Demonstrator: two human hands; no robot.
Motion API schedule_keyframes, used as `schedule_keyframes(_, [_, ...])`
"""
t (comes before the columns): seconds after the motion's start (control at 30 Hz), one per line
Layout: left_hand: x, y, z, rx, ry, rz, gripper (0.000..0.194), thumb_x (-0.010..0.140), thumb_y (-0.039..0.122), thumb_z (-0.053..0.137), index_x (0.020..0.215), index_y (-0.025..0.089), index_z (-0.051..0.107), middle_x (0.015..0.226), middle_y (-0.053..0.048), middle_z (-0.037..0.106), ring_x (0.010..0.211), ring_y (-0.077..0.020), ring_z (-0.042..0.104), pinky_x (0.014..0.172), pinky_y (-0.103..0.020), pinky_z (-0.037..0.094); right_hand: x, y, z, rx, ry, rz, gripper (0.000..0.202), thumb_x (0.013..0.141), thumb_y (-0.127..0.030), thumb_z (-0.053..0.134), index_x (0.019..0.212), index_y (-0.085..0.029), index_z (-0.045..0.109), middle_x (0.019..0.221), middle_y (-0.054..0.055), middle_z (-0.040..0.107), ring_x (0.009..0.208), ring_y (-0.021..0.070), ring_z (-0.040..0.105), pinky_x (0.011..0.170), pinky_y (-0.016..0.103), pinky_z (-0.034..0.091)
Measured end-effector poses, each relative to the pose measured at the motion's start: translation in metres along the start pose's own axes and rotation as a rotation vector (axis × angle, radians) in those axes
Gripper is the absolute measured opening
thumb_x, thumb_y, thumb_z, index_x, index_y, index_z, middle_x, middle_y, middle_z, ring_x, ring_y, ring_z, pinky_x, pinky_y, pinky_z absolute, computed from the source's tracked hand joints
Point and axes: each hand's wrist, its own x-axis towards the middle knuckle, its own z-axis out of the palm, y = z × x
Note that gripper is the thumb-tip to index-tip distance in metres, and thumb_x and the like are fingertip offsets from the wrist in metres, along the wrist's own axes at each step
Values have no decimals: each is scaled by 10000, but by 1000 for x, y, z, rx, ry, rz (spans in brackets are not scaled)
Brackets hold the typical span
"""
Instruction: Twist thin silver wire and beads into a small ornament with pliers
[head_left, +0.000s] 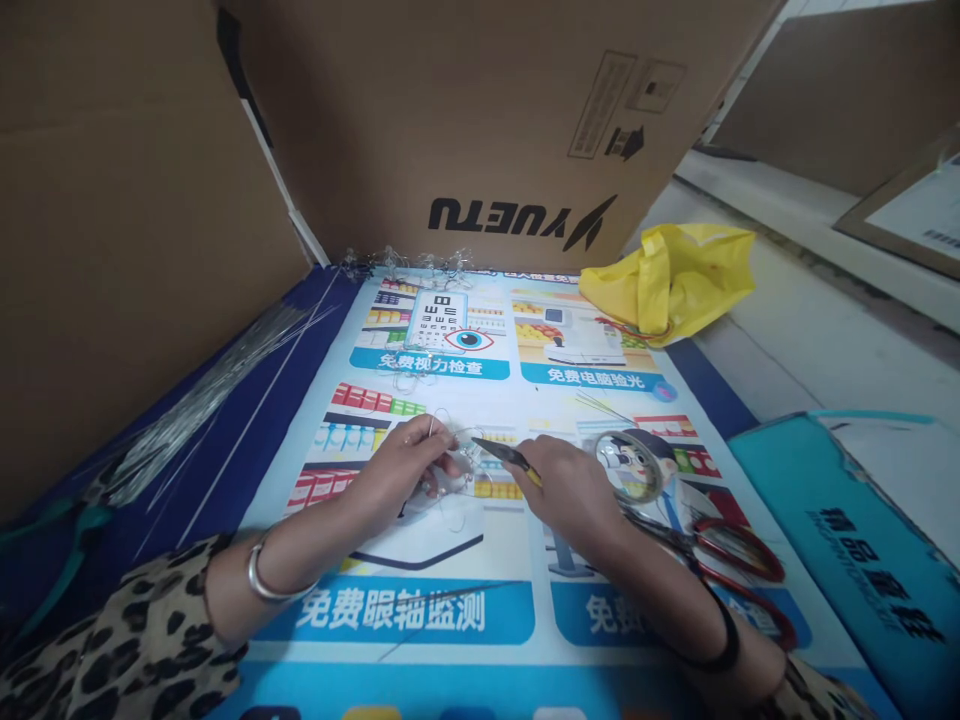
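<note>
In the middle of the head view, my left hand [420, 457] pinches a small piece of thin bent wire [472, 455], whose loops spread around the fingertips. My right hand [566, 485] is closed round a pair of pointed pliers [504, 452] with a yellow-and-black handle. The pliers' dark tip points left and lies right beside the wire piece; whether it touches the wire is too fine to tell. Behind my right hand lie a roll of clear tape [628, 467] and red-handled scissors [739, 550], partly covered by my right forearm.
Straight wires [217, 390] lie at the left beside teal-handled pliers [82, 520]. Finished-looking wire shapes [409, 262] lie at the back, before a cardboard box [465, 120]. A yellow bag [675, 280] and a teal box [847, 540] stand right.
</note>
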Motion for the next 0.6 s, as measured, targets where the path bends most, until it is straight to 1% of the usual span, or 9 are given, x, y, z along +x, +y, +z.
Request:
schedule_keyframes(0.13, [-1,-1,3,-19,7,-5,180,810,353,509,785,175,490,634,-13,604,557,-112,532,462,-201,396,1,-1,3,24,-7,18,231,872,-360,428,840,-197,588,805,51,635,735,180,584,562,259,294])
schedule_keyframes(0.23, [-3,0,6,-1,20,-5,170,802,341,530,788,186,462,617,0,591,546,-108,513,480,-214,403,2,0,7,115,-30,13,225,869,-364,433,819,-200,579,791,35,633,728,167,580,571,244,299])
schedule_keyframes(0.3, [-4,0,7,-1,0,12,169,792,333,552,809,192,460,641,5,583,569,-109,519,494,-217,401,3,1,9,193,-39,2,221,871,-358,432,805,-201,573,781,24,633,721,153,574,583,234,304])
schedule_keyframes(0.37, [-5,0,7,-39,-47,44,184,774,318,583,862,200,472,739,-1,585,653,-119,553,511,-213,400,4,3,10,242,-33,2,225,871,-355,430,782,-200,565,768,18,632,706,145,567,586,229,304])
schedule_keyframes(0.47, [-4,2,2,-142,-132,58,289,735,286,637,965,223,474,894,-11,577,798,-145,587,583,-221,430,5,6,10,265,-21,3,215,865,-346,439,768,-198,560,753,14,627,695,143,560,584,226,299])
schedule_keyframes(0.53, [-3,5,-4,-208,-201,24,344,735,285,644,1024,231,466,957,-28,585,875,-173,600,690,-270,455,5,7,10,268,-18,2,206,863,-338,439,772,-197,560,750,13,626,689,144,559,580,226,297])
schedule_keyframes(0.6, [-1,10,-10,-248,-284,-21,333,769,310,611,1056,222,466,1020,-66,598,920,-210,615,781,-331,445,5,9,9,264,-22,4,208,863,-335,436,770,-197,560,746,14,626,686,145,560,577,228,295])
